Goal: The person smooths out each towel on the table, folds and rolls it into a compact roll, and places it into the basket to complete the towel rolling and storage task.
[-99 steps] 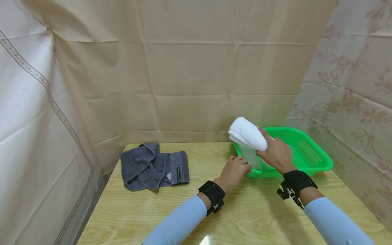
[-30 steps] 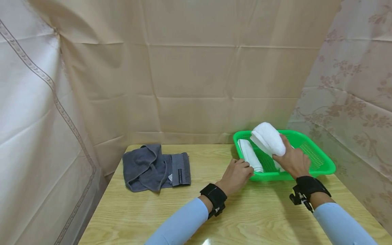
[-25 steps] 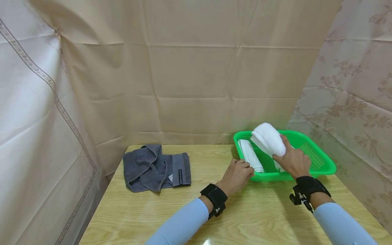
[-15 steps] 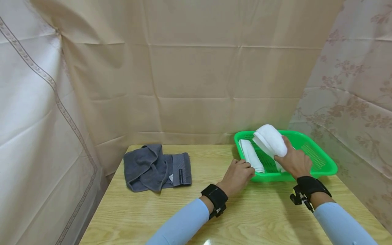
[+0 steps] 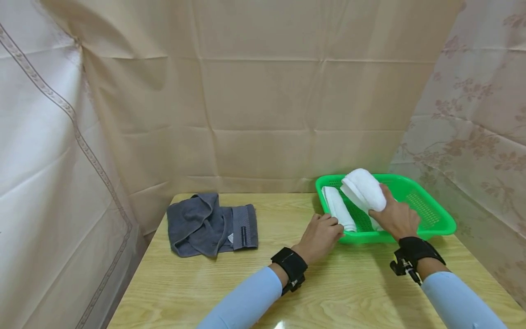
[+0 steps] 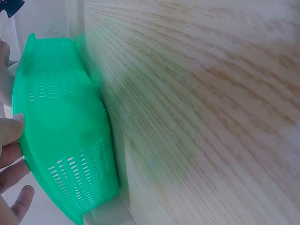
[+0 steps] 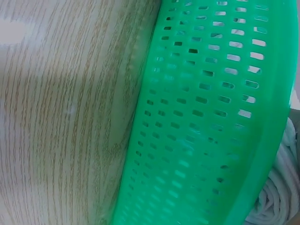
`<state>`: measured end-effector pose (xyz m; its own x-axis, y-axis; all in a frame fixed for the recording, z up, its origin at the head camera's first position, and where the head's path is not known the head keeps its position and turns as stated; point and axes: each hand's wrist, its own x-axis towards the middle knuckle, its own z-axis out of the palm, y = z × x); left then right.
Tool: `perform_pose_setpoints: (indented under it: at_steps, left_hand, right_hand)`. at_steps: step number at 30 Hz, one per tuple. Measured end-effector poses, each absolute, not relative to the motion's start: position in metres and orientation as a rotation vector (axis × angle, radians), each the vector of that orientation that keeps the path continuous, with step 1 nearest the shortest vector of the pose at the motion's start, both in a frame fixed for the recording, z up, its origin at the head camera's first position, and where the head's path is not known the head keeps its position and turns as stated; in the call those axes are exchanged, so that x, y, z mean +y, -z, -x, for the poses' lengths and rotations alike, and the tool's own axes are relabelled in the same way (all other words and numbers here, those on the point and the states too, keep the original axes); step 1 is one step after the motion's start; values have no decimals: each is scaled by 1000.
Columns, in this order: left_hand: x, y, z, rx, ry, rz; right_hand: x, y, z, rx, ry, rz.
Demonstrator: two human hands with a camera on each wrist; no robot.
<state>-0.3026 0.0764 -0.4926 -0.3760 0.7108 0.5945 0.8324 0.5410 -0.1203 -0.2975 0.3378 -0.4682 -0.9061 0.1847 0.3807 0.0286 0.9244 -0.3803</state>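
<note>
Step in hand, as judged: placing or shifting a rolled white towel at the basket (image 5: 370, 237). Right hand (image 5: 396, 217) has the held roll (image 5: 363, 189) over the basket's middle, tilted, far end above the base; thumb and fingers clasp its near end. Left hand (image 5: 320, 233) is on the basket's near-left rim, fingers and thumb pinching it, probably to steady. Second roll (image 5: 338, 208) lies inside, along the basket's left wall. More white cloth (image 5: 376, 224) shows in the basket below the right hand; can't tell if it's separate. Grey towel (image 5: 205, 224), loosely folded, sits on the worktop (image 5: 283, 208) well left of the basket, untouched.

Can't tell whether the roll is going in or out. Going in calls for levelling it, lowering it right of the second roll, then letting go; going out, for clearing the basket's rim.
</note>
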Motion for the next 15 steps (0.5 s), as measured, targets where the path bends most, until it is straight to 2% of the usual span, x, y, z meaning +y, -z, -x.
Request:
perform_pose_setpoints:
  at_steps: [15]
  left_hand:
    - [76,492,302,-2174,251,1235]
  right_hand:
    - [338,475,301,-2717,-535,173]
